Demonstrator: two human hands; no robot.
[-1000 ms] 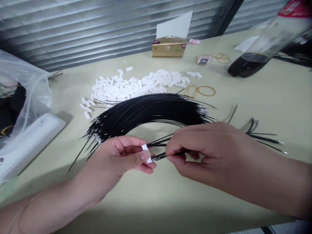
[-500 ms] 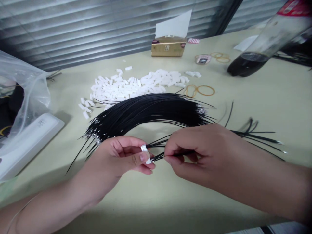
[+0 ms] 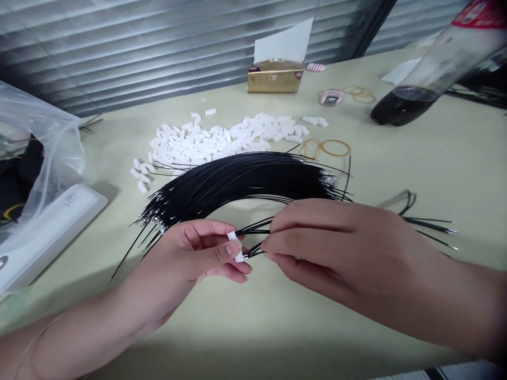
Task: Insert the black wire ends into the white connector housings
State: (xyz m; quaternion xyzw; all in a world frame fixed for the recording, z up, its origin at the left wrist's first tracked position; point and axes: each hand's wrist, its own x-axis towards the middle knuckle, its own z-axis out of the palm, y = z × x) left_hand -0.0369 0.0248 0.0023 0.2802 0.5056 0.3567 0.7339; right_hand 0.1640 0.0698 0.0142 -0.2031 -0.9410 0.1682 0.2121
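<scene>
Between thumb and fingers, my left hand [image 3: 206, 250] pinches a small white connector housing [image 3: 235, 246] in the middle of the view. Several black wires [image 3: 255, 231] run from its right side toward my right hand [image 3: 332, 248]. The fingers of that hand are closed on the wires near the housing; its fingertips are partly hidden. Loose wire ends stick out beyond the right wrist. Just behind both hands lies a thick curved bundle of black wires [image 3: 241, 177] with bright metal ends. A heap of white connector housings [image 3: 222, 137] lies behind the bundle.
At the back stands an open gold box [image 3: 274, 82]. A tilted bottle of dark drink [image 3: 412, 97] is at the right. Rubber bands [image 3: 336, 148] lie near the bundle. On the left are a clear plastic bag [image 3: 59, 137] and a white case [image 3: 59, 232].
My right hand has turned slightly and shifted a little left, closer to the housing. The trailing wire ends have swung. My left hand keeps its pinch on the housing.
</scene>
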